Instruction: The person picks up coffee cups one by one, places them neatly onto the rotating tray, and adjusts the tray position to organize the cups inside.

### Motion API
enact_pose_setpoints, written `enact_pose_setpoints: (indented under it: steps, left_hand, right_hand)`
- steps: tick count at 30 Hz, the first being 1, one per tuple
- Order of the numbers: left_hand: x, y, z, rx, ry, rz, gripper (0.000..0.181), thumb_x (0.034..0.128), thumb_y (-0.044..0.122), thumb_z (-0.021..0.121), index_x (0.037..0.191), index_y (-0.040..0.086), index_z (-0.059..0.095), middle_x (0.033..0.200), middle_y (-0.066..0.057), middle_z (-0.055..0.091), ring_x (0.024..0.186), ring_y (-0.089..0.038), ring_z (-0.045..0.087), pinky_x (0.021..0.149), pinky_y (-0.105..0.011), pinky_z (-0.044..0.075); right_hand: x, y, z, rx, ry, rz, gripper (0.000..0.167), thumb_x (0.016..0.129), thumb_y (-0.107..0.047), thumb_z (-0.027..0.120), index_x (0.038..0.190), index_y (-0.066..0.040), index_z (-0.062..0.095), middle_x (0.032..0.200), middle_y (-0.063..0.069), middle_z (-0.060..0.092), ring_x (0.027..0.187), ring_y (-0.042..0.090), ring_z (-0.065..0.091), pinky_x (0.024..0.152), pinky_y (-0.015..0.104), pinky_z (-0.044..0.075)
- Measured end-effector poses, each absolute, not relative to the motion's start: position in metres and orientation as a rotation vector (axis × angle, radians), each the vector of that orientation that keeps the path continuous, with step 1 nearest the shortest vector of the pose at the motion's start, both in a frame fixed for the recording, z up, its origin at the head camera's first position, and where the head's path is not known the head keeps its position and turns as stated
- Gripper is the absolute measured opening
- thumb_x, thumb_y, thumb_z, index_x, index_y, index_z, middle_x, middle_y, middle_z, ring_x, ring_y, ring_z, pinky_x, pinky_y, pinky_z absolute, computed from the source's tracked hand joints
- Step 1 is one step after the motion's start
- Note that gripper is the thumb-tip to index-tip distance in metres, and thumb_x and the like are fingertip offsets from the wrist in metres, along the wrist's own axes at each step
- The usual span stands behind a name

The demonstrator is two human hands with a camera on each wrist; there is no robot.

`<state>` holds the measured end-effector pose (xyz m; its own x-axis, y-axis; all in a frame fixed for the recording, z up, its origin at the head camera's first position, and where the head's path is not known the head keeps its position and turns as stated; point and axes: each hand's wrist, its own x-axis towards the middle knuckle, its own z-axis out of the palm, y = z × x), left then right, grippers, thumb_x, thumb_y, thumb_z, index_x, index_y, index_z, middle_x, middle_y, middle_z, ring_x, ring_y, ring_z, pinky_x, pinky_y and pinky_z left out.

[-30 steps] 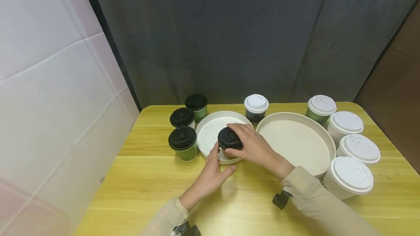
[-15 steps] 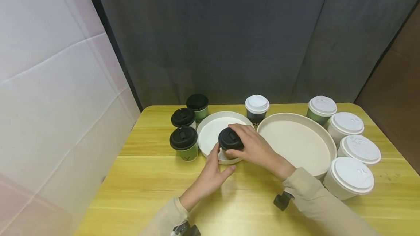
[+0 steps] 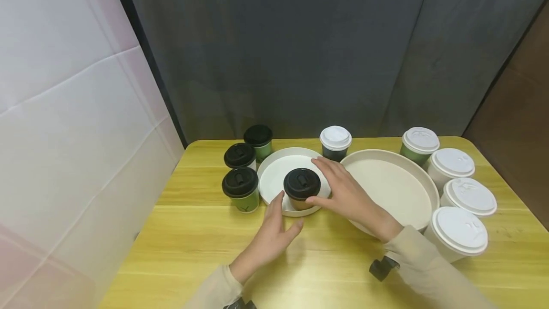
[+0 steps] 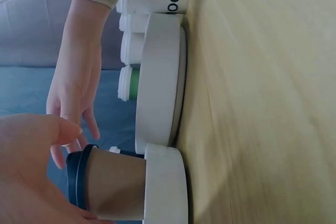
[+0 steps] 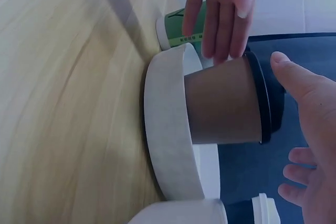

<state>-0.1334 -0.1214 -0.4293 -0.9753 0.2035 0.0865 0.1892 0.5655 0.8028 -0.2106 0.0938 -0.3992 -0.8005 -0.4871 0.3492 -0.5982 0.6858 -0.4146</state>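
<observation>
A brown paper cup with a black lid [image 3: 302, 185] stands upright in the smaller white round tray [image 3: 272, 175], near its front edge. My right hand [image 3: 349, 199] is spread at the cup's right; in the right wrist view a gap shows between thumb and lid. On the other side, my left hand [image 3: 266, 244] has its fingers extended beside the cup [image 5: 226, 103], thumb apart. Whether the left fingertips touch the cup is hard to tell. To the right lies a larger cream round tray [image 3: 386, 190], partly behind my right forearm.
Left of the white tray stand a front green cup [image 3: 244, 199], a middle black-lidded cup [image 3: 239, 155] and a rear green cup [image 3: 258, 141]. A dark cup with a white lid [image 3: 336, 143] stands behind. Several white-lidded cups, including a large white cup [image 3: 456, 232], line the right side.
My right hand has let go of the brown cup's lid and drawn back to the right, its fingers spreading. The left hand has shifted slightly left. The cup stays in the white tray.
</observation>
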Motion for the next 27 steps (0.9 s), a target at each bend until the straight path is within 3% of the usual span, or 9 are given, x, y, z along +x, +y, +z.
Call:
enact_pose_setpoints:
  steps: [14,27]
  left_hand:
    - [-0.114,-0.124,-0.446,0.647,3.193,0.795,0.082,0.0866,0.033,0.070,0.146,-0.011,0.035,0.150,-0.030,0.037,0.138,-0.045,0.039,0.115,-0.054,0.037]
    - [-0.113,-0.124,-0.460,0.695,3.330,0.485,0.083,0.0827,0.037,0.075,0.145,-0.006,0.042,0.149,-0.026,0.042,0.137,-0.041,0.045,0.111,-0.051,0.043]
  right_hand:
    - [-0.193,0.120,-0.419,0.875,-2.704,0.578,0.094,0.083,-0.055,0.072,0.154,-0.008,0.031,0.157,0.019,0.036,0.142,0.039,0.040,0.115,0.057,0.037]
    - [-0.186,0.128,-0.445,0.952,-2.687,0.383,0.077,0.089,-0.054,0.064,0.148,-0.008,0.045,0.156,0.018,0.041,0.143,0.037,0.041,0.115,0.057,0.035]
